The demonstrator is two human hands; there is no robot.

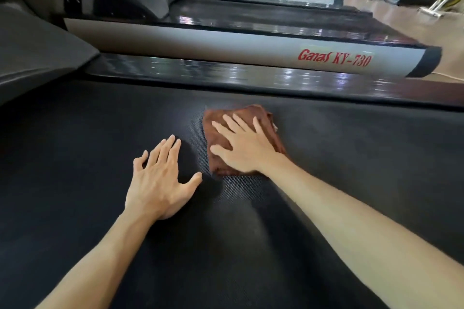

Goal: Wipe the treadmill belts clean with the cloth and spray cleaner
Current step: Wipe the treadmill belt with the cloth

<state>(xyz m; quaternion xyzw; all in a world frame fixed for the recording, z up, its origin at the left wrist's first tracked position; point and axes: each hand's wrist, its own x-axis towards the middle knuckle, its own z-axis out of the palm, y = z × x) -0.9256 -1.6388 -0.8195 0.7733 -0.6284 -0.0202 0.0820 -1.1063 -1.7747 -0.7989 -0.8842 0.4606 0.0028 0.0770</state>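
Belt (75, 158) | right hand (244, 148) flat on cloth (271, 130)

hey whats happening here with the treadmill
A person is wiping a treadmill belt by hand. Their right hand lies flat, fingers spread, on a folded brown cloth and presses it against the black belt. The left hand rests open on the belt just beside the cloth, not touching it. No spray cleaner shows in the view. Beyond the belt lies a grey side rail lettered Ganas KY-730, with more treadmills lined up behind it.
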